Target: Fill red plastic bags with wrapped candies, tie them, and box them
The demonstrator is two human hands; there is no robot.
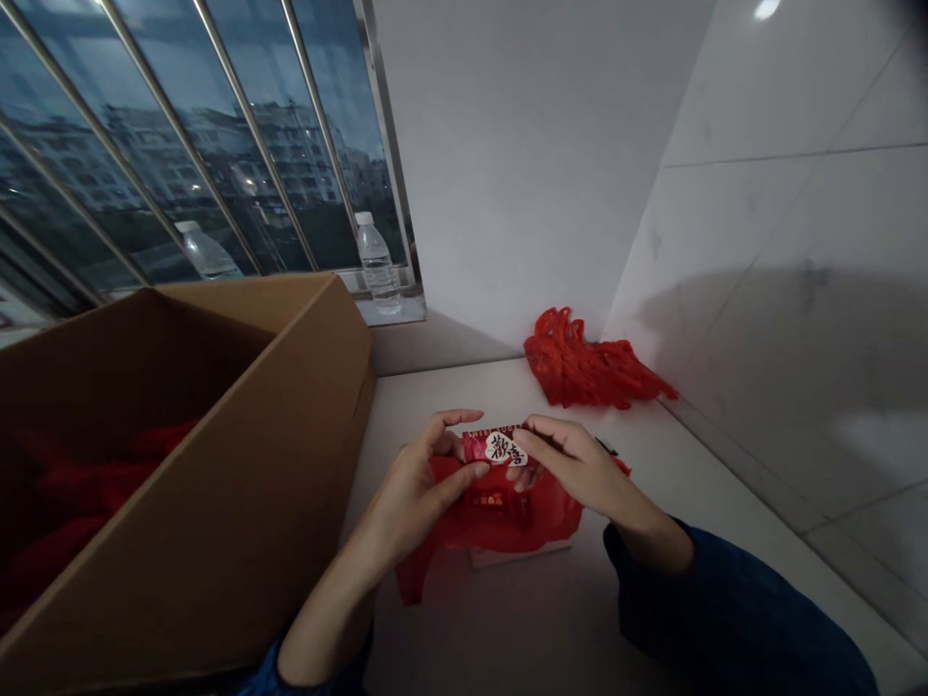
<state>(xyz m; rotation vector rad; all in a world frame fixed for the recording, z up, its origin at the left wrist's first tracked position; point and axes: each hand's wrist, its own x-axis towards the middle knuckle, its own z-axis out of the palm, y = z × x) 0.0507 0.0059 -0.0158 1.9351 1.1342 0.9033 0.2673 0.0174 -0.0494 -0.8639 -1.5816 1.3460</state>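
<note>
A small red candy box [496, 447], printed with white lettering along its top and dark characters on a pale patch, is held level between both hands. My left hand [427, 474] pinches its left end between thumb and curled fingers, with the index finger stretched out above. At the other end, my right hand [569, 459] grips the box with thumb and fingers. Just under them a red see-through bag [536, 517] lies on the white table [522, 628]. Small printed packs [489, 500] show at the bag. A pale flat piece [522, 555] sticks out beneath it.
A deep cardboard box [239, 464] with red bags [87, 493] inside stands at the left. A heap of red bags [584, 362] lies by the back wall. Clear bottles [378, 266] stand near the barred window [239, 126]. A tiled wall [812, 319] borders the right side.
</note>
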